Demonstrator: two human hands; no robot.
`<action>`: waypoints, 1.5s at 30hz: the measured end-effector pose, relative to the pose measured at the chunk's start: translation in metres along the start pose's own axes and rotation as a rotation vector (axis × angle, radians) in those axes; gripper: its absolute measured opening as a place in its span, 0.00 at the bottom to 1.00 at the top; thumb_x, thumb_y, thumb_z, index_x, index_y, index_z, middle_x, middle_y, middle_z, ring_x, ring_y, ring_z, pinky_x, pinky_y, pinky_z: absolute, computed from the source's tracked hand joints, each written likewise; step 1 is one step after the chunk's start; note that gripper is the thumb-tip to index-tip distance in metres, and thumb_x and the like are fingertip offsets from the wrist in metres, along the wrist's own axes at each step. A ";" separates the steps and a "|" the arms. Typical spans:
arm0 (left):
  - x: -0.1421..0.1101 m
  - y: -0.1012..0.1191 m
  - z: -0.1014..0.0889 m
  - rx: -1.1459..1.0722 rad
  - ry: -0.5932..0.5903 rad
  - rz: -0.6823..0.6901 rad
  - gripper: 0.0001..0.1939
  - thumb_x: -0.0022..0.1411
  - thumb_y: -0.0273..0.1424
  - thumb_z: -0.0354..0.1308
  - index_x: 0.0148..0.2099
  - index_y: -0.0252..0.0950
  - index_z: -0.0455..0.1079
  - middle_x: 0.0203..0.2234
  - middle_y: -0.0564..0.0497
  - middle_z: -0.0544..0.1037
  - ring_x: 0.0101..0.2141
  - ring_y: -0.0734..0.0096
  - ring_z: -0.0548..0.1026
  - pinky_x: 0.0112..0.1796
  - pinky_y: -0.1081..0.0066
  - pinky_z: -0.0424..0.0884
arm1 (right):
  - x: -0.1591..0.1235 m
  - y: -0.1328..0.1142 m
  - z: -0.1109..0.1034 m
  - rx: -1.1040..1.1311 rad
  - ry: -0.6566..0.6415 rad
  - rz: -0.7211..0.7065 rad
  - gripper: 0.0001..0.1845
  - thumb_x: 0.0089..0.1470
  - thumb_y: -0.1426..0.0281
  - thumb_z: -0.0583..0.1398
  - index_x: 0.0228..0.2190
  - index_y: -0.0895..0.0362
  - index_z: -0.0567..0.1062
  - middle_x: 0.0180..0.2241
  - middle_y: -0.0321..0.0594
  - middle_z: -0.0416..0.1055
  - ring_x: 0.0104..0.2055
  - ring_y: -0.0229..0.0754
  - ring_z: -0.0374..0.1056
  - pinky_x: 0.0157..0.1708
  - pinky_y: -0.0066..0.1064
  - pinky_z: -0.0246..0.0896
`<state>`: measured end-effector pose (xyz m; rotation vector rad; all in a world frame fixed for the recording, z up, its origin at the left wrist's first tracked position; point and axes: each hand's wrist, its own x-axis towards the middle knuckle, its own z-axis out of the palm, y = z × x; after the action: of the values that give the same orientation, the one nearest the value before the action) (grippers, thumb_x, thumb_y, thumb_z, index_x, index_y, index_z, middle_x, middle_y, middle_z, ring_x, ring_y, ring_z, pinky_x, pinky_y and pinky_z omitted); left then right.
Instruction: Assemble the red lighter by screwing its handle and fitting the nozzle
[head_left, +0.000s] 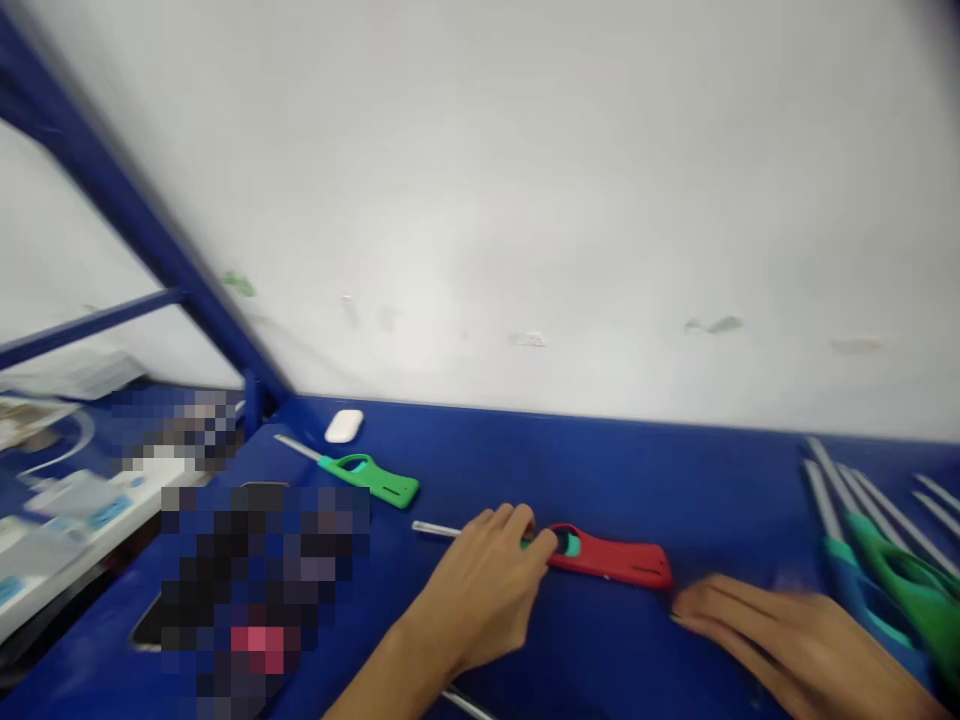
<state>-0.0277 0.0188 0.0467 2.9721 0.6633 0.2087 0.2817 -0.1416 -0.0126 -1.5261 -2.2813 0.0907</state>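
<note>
A red gas lighter (619, 558) with a long metal tube lies on the blue table. My left hand (487, 580) is closed around its trigger end, with thumb and fingers over the dark and teal part. Just past the lighter's red butt end is my right hand (780, 635), slightly blurred. Its fingertips are pressed together, and whatever they may hold cannot be made out. A green gas lighter (382, 484) lies farther back on the left. Below my left wrist, part of another metal tube (466, 703) shows; the rest is hidden.
At the right are several more gas lighters (885, 560), green and blue, tubes pointing away. A small white case (344, 426) sits near the wall (525, 200). A phone (150, 625) lies at the left, partly pixelated. A blue metal frame (135, 220) slants up beside it.
</note>
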 end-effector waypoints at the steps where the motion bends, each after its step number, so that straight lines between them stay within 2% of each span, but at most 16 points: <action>1: 0.000 0.000 0.001 0.004 0.008 0.013 0.09 0.71 0.24 0.50 0.50 0.39 0.66 0.43 0.47 0.74 0.42 0.57 0.75 0.46 0.53 0.77 | 0.008 -0.008 -0.008 0.031 -0.033 0.025 0.21 0.75 0.68 0.49 0.50 0.43 0.81 0.46 0.33 0.82 0.40 0.45 0.82 0.39 0.31 0.80; 6: 0.002 -0.002 0.007 -0.006 0.075 0.074 0.10 0.73 0.25 0.48 0.53 0.39 0.66 0.42 0.45 0.74 0.39 0.54 0.74 0.43 0.50 0.74 | 0.038 -0.026 -0.038 0.102 -0.079 0.141 0.23 0.79 0.59 0.48 0.49 0.48 0.81 0.48 0.38 0.81 0.43 0.43 0.80 0.42 0.31 0.72; 10: 0.004 0.000 0.009 -0.040 0.170 0.076 0.04 0.74 0.29 0.51 0.50 0.38 0.64 0.41 0.46 0.74 0.38 0.55 0.72 0.40 0.54 0.72 | 0.035 -0.019 -0.057 -0.006 -0.024 0.310 0.26 0.78 0.54 0.46 0.47 0.50 0.80 0.41 0.39 0.81 0.39 0.46 0.79 0.37 0.33 0.67; 14: 0.008 -0.001 0.008 -0.061 0.273 0.081 0.04 0.75 0.27 0.49 0.45 0.38 0.65 0.42 0.46 0.73 0.41 0.58 0.69 0.42 0.58 0.70 | 0.018 -0.009 -0.080 0.001 -0.200 0.589 0.26 0.76 0.49 0.48 0.37 0.49 0.78 0.22 0.32 0.75 0.24 0.44 0.74 0.29 0.33 0.61; 17: 0.009 -0.003 0.006 -0.070 0.352 0.126 0.06 0.74 0.23 0.49 0.43 0.37 0.65 0.39 0.47 0.72 0.42 0.60 0.67 0.44 0.59 0.68 | 0.010 -0.010 -0.086 0.213 -0.335 0.656 0.23 0.75 0.48 0.51 0.37 0.47 0.76 0.21 0.29 0.75 0.30 0.44 0.76 0.32 0.32 0.63; 19: 0.008 -0.002 0.005 -0.085 0.400 0.155 0.09 0.73 0.20 0.50 0.40 0.37 0.64 0.34 0.49 0.70 0.38 0.62 0.64 0.41 0.60 0.67 | 0.010 -0.013 -0.081 0.285 -0.370 0.655 0.21 0.75 0.49 0.52 0.38 0.47 0.76 0.22 0.28 0.76 0.31 0.44 0.77 0.32 0.32 0.62; 21: 0.006 -0.001 0.005 -0.106 0.434 0.177 0.11 0.71 0.18 0.51 0.36 0.37 0.62 0.29 0.50 0.66 0.34 0.65 0.61 0.37 0.62 0.65 | 0.014 -0.015 -0.072 0.284 -0.361 0.642 0.23 0.76 0.51 0.52 0.34 0.49 0.75 0.21 0.29 0.75 0.29 0.43 0.75 0.32 0.32 0.61; 24: 0.006 0.002 0.005 -0.126 0.447 0.200 0.13 0.70 0.18 0.52 0.34 0.37 0.62 0.27 0.51 0.65 0.32 0.67 0.59 0.34 0.63 0.64 | 0.022 -0.017 -0.063 0.246 -0.318 0.626 0.28 0.76 0.53 0.52 0.26 0.51 0.72 0.20 0.32 0.73 0.27 0.43 0.73 0.32 0.33 0.61; 27: 0.007 0.005 0.006 -0.138 0.439 0.199 0.12 0.71 0.19 0.53 0.34 0.37 0.64 0.28 0.50 0.68 0.33 0.67 0.62 0.35 0.64 0.67 | 0.028 -0.019 -0.065 0.221 -0.275 0.600 0.31 0.76 0.52 0.52 0.23 0.52 0.71 0.22 0.35 0.74 0.26 0.43 0.71 0.31 0.33 0.59; 29: 0.008 0.006 0.009 -0.129 0.428 0.191 0.07 0.72 0.19 0.53 0.43 0.35 0.69 0.35 0.47 0.73 0.39 0.64 0.67 0.40 0.62 0.72 | 0.030 -0.020 -0.068 0.195 -0.237 0.588 0.31 0.75 0.52 0.52 0.22 0.52 0.70 0.21 0.34 0.72 0.25 0.42 0.68 0.29 0.33 0.56; 31: 0.009 0.006 0.014 -0.072 0.399 0.201 0.15 0.72 0.20 0.54 0.58 0.35 0.69 0.50 0.42 0.76 0.51 0.57 0.69 0.49 0.57 0.75 | 0.033 -0.022 -0.070 0.155 -0.183 0.591 0.29 0.76 0.54 0.53 0.23 0.53 0.69 0.21 0.34 0.70 0.23 0.41 0.65 0.27 0.34 0.52; 34: 0.009 0.004 0.026 0.045 0.327 0.250 0.25 0.74 0.23 0.54 0.70 0.36 0.61 0.67 0.37 0.65 0.63 0.47 0.63 0.54 0.48 0.75 | 0.038 -0.025 -0.066 0.126 -0.126 0.551 0.20 0.75 0.56 0.56 0.33 0.53 0.73 0.26 0.33 0.72 0.26 0.42 0.68 0.29 0.32 0.54; 36: 0.008 0.001 0.033 0.083 0.292 0.263 0.26 0.73 0.22 0.54 0.70 0.36 0.61 0.69 0.36 0.62 0.65 0.44 0.61 0.54 0.47 0.76 | 0.040 -0.027 -0.060 0.146 -0.147 0.464 0.11 0.72 0.57 0.61 0.42 0.51 0.75 0.34 0.34 0.76 0.32 0.42 0.72 0.33 0.31 0.59; 39: 0.006 -0.004 0.041 0.110 0.253 0.257 0.32 0.68 0.14 0.51 0.71 0.38 0.61 0.69 0.39 0.64 0.66 0.43 0.61 0.53 0.45 0.77 | 0.042 -0.029 -0.052 0.179 -0.197 0.337 0.11 0.70 0.58 0.64 0.49 0.48 0.77 0.46 0.35 0.75 0.41 0.42 0.75 0.40 0.30 0.64; 42: 0.003 -0.009 0.045 0.103 0.214 0.252 0.38 0.65 0.12 0.50 0.73 0.39 0.57 0.68 0.42 0.66 0.66 0.45 0.61 0.54 0.45 0.77 | 0.042 -0.028 -0.045 0.189 -0.183 0.314 0.11 0.72 0.57 0.61 0.47 0.49 0.78 0.48 0.36 0.74 0.42 0.41 0.75 0.41 0.30 0.65; 45: 0.003 -0.011 0.046 0.073 0.196 0.227 0.37 0.66 0.13 0.51 0.73 0.40 0.57 0.67 0.44 0.68 0.65 0.48 0.63 0.55 0.47 0.77 | 0.043 -0.028 -0.042 0.207 -0.158 0.314 0.18 0.74 0.54 0.56 0.41 0.52 0.79 0.45 0.36 0.72 0.38 0.39 0.74 0.41 0.30 0.65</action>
<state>-0.0224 0.0270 0.0001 3.1208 0.3541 0.5076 0.2582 -0.1214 0.0455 -1.8033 -2.0491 0.5337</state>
